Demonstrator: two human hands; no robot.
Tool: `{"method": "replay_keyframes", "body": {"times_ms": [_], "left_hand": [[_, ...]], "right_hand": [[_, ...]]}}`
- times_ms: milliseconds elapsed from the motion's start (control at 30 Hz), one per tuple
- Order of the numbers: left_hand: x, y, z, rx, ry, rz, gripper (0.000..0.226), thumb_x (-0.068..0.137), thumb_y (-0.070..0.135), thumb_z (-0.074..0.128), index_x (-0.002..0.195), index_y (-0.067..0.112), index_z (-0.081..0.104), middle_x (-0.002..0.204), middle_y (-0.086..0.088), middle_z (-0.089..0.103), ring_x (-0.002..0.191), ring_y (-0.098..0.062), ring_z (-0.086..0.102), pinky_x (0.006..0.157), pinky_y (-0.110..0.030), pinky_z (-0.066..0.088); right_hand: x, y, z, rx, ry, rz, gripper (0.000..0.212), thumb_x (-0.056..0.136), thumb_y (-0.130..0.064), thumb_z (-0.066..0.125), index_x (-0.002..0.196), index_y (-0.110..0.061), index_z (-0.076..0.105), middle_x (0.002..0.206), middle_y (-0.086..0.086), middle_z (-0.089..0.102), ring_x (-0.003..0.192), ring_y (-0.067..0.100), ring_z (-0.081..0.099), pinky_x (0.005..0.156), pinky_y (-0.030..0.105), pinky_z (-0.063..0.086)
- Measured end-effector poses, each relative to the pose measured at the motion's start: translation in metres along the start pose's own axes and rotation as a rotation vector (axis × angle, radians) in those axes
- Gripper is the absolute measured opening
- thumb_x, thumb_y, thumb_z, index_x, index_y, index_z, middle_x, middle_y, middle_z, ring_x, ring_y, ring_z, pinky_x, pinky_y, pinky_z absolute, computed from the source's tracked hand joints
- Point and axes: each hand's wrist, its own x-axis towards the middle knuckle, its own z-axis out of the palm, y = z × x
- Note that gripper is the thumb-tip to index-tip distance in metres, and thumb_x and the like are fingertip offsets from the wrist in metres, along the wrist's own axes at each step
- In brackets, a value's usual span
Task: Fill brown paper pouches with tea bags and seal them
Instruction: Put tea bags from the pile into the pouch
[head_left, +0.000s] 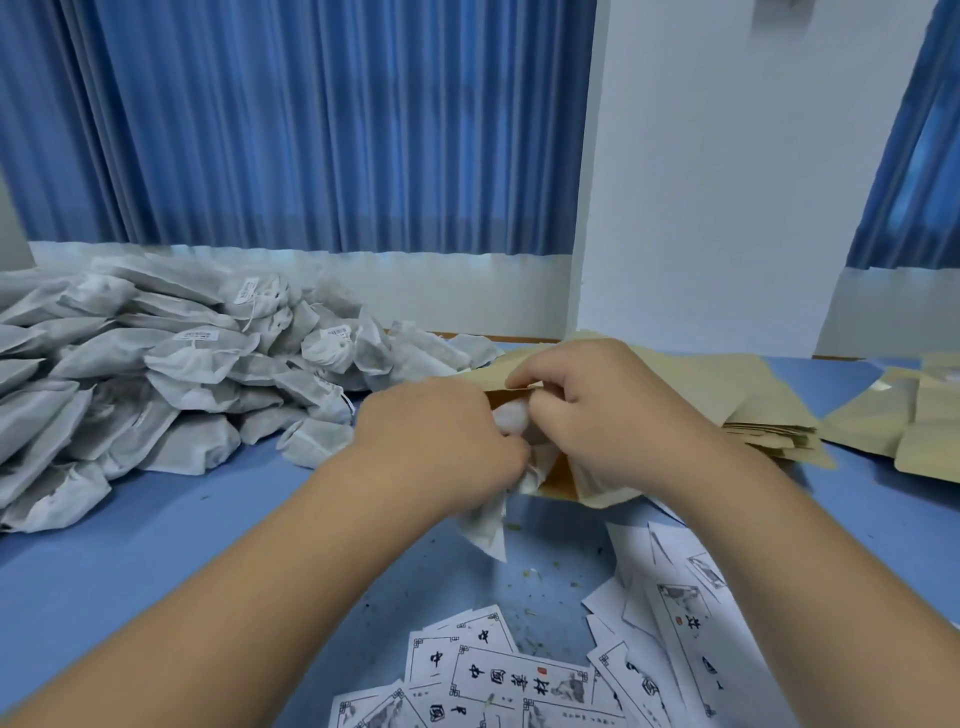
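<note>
1. my left hand (441, 441) is curled tight round a bunch of tea bags (488, 525) at the mouth of the brown paper pouch (558, 478)
2. my right hand (613, 415) pinches the pouch's upper edge
3. the pouch sits between both hands over the blue table (156, 571)
4. heap of tea bags (156, 374) at left, stack of flat pouches (769, 415) at right, printed labels (519, 675) nearest me

**Free lane at near left**

A heap of tea bags (130, 374) is crowding the bench (156, 551) on its left side. Stacked brown pouches (769, 410) are filling the right rear, and printed labels (519, 675) are littering the near right. Bare surface is lying open at near left.
</note>
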Motion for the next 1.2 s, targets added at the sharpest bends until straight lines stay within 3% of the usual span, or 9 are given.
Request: {"method": "replay_keyframes", "body": {"times_ms": [67,167,333,533,667,867,967,1067,1200], "left_hand": [[-0.001,0.007,0.004,-0.014,0.029,0.032,0.024,0.081,0.042,0.045,0.087,0.024,0.06,0.07,0.006,0.048,0.067,-0.017,0.047,0.05,-0.025,0.028],[-0.001,0.006,0.0,-0.341,-0.043,0.099,0.022,0.078,0.041,0.056,0.089,0.023,0.063,0.076,0.003,0.063,0.074,-0.015,0.059,0.056,-0.028,0.045],[-0.003,-0.009,-0.017,-0.791,-0.295,0.278,0.025,0.074,0.024,0.074,0.098,0.023,0.068,0.095,-0.002,0.07,0.083,-0.012,0.065,0.079,-0.032,0.052],[0.008,-0.008,0.003,-0.455,0.112,0.257,0.021,0.081,0.031,0.066,0.072,0.014,0.06,0.063,-0.002,0.056,0.062,-0.017,0.052,0.059,-0.033,0.041],[0.011,0.002,0.028,-0.263,0.272,0.311,0.017,0.087,0.027,0.057,0.078,0.013,0.059,0.085,-0.006,0.062,0.085,-0.026,0.057,0.067,-0.036,0.045],[0.016,-0.008,0.032,-0.828,0.229,0.413,0.004,0.083,0.018,0.07,0.084,0.014,0.07,0.072,0.008,0.066,0.069,-0.004,0.06,0.067,-0.024,0.05],[0.024,-0.03,0.034,-1.091,0.374,0.321,0.029,0.085,0.003,0.06,0.087,0.028,0.073,0.075,0.011,0.071,0.071,-0.008,0.07,0.071,-0.026,0.057],[0.048,-0.075,0.049,-0.598,0.499,0.162,0.035,0.08,-0.006,0.052,0.097,0.018,0.071,0.095,0.004,0.064,0.094,-0.02,0.062,0.081,-0.024,0.046],[0.057,-0.141,0.099,0.037,0.077,-0.066,0.061,0.088,0.025,0.049,0.147,0.028,0.034,0.153,-0.005,0.027,0.135,-0.027,0.033,0.105,-0.039,0.032]], "right_hand": [[0.0,-0.005,0.003,0.0,-0.029,-0.046,0.025,0.077,-0.008,0.05,0.086,-0.015,0.072,0.081,-0.002,0.069,0.082,0.017,0.059,0.076,0.035,0.048],[0.001,-0.001,0.001,0.051,0.028,0.0,0.032,0.077,-0.007,0.048,0.09,-0.023,0.073,0.063,-0.015,0.059,0.068,0.004,0.053,0.066,0.022,0.045],[0.002,0.016,-0.005,0.086,0.119,0.078,0.034,0.083,-0.007,0.047,0.093,-0.027,0.073,0.076,-0.015,0.063,0.07,0.003,0.055,0.061,0.023,0.042],[0.002,0.011,-0.005,0.093,0.161,-0.025,0.031,0.083,-0.004,0.049,0.093,-0.02,0.073,0.09,-0.008,0.067,0.087,0.008,0.057,0.077,0.023,0.045],[0.003,0.007,-0.001,0.087,0.173,-0.085,0.029,0.084,-0.002,0.049,0.094,-0.015,0.073,0.094,-0.003,0.069,0.091,0.014,0.059,0.083,0.03,0.047],[0.003,0.021,-0.001,0.076,0.203,0.041,0.032,0.084,-0.005,0.049,0.098,-0.022,0.072,0.088,-0.013,0.061,0.082,0.001,0.052,0.072,0.005,0.036],[0.002,0.03,-0.001,0.014,0.217,0.124,0.034,0.085,-0.008,0.048,0.101,-0.026,0.071,0.096,-0.009,0.063,0.091,0.009,0.054,0.076,0.021,0.04],[0.001,0.034,0.001,-0.023,0.186,0.155,0.035,0.086,-0.009,0.046,0.105,-0.027,0.07,0.108,-0.007,0.064,0.099,0.011,0.055,0.083,0.027,0.043],[0.001,0.035,0.007,-0.06,0.13,0.174,0.036,0.088,-0.01,0.045,0.108,-0.028,0.069,0.112,-0.008,0.064,0.104,0.014,0.056,0.088,0.032,0.046]]}}
